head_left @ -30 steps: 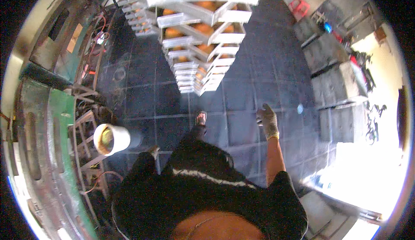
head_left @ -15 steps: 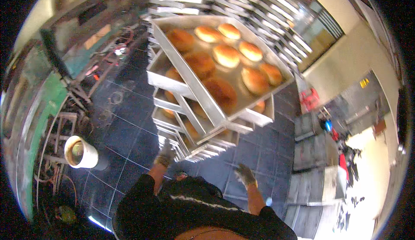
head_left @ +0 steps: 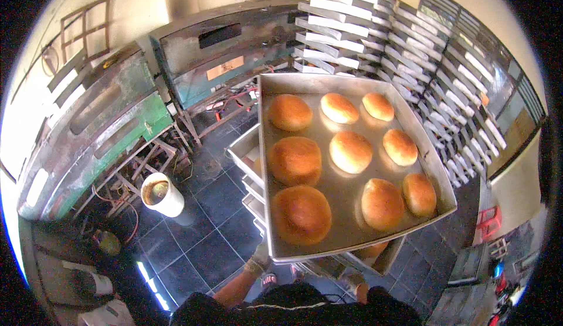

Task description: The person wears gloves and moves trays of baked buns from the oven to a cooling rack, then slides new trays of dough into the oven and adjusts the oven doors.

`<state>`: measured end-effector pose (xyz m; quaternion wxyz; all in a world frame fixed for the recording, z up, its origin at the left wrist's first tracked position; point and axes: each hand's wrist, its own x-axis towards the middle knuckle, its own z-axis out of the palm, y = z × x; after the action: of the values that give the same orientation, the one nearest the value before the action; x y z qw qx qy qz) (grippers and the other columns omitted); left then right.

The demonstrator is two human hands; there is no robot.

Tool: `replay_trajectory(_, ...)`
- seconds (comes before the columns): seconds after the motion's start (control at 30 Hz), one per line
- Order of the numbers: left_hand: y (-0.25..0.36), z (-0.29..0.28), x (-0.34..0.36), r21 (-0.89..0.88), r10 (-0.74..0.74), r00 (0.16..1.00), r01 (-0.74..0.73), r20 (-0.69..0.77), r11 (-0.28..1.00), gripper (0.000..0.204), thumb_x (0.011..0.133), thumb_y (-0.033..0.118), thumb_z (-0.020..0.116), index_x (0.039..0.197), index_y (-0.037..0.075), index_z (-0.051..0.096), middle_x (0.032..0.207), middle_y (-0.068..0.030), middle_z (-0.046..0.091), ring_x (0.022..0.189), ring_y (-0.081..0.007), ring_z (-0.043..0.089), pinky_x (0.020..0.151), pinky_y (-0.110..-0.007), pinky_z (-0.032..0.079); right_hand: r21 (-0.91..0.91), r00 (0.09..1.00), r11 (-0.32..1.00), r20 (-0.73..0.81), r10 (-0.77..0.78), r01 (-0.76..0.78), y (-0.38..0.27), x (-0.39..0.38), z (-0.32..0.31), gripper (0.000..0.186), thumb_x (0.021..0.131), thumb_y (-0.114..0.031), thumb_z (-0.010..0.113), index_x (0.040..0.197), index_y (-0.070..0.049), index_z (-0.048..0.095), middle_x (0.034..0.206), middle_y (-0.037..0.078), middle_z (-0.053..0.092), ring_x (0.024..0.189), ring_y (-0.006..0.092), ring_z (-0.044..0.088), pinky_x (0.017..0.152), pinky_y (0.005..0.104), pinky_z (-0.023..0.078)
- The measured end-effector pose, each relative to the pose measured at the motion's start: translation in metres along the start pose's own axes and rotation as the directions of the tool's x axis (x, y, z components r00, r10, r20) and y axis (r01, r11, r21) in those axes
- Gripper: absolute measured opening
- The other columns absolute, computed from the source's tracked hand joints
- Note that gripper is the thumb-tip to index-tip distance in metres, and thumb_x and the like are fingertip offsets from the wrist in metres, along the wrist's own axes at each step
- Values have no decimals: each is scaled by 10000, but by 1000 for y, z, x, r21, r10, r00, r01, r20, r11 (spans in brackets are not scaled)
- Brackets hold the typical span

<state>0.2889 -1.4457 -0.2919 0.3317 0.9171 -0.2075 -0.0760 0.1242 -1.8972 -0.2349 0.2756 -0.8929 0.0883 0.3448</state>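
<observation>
Looming nearer than before, stacked trays (head_left: pixel 342 208) of buns (head_left: pixel 302 214) can now be reached; at their near side, the gloved left hand (head_left: pixel 258 259) and right hand (head_left: pixel 353 279) are partly hidden, so their grip cannot be told.

Clock positions are read from the upper baking tray (head_left: pixel 346 203): its open top admits a hand from above between the buns (head_left: pixel 350 151), while its raised walls block sideways entry. Between 8 and 9 o'clock, a passage crosses the dark tiled floor (head_left: pixel 214 211) as far as the white bucket (head_left: pixel 171 201). Lower trays (head_left: pixel 246 148) jut out at 9 o'clock, and stacked metal trays (head_left: pixel 340 8) obstruct 12 to 2 o'clock.
</observation>
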Motion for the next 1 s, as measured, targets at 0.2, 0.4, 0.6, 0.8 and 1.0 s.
replay_trajectory(0.2, 18, -30, -56, 171, -161, 986, 150, 52, 974, 388, 937, 391, 527, 1272, 202, 576, 1103, -105, 661, 997, -251, 633, 881, -429, 511, -182, 992, 976, -25, 120, -123, 33, -31, -59, 471, 920, -422, 531, 1266, -109, 602, 1188, 147, 655, 1041, 341, 641, 912, 474, 506)
replay_trajectory(0.4, 39, -25, -17, 472, 218, 941, -74, -258, 879, 241, 926, 260, 551, 1068, 132, 698, 1042, -129, 693, 907, -322, 674, 769, -458, 543, -139, 882, 877, 38, 470, -461, -13, -72, -86, 497, 920, -456, 524, 1265, -107, 607, 1239, 141, 650, 1078, 362, 644, 943, 502, 503)
replay_trajectory(0.6, 132, -121, 1, -8, -33, 988, 32, -151, 999, 315, 916, 237, 567, 1195, 108, 640, 1147, -143, 673, 1062, -329, 637, 921, -437, 516, -138, 974, 971, 89, 208, -195, -15, -62, -89, 339, 902, -346, 590, 1013, -37, 675, 834, 147, 688, 656, 276, 669, 563, 400, 566)
replay_trajectory(0.8, 186, -207, 13, 446, 48, 999, -54, 23, 893, 266, 837, 225, 630, 1055, 92, 703, 1117, -144, 680, 1028, -326, 658, 861, -405, 562, -77, 984, 982, 57, -170, 175, -7, -13, -72, 333, 890, -352, 612, 990, -42, 679, 801, 141, 668, 636, 277, 665, 571, 404, 563)
replay_trajectory(1.0, 107, -165, 84, -72, -98, 972, 85, -215, 994, 356, 855, 399, 620, 1020, 96, 708, 1105, -108, 701, 1043, -265, 670, 868, -359, 551, -444, 760, 758, -225, -610, 478, 81, 31, -14, 318, 906, -329, 596, 1024, -42, 669, 838, 141, 676, 652, 285, 676, 572, 417, 565)
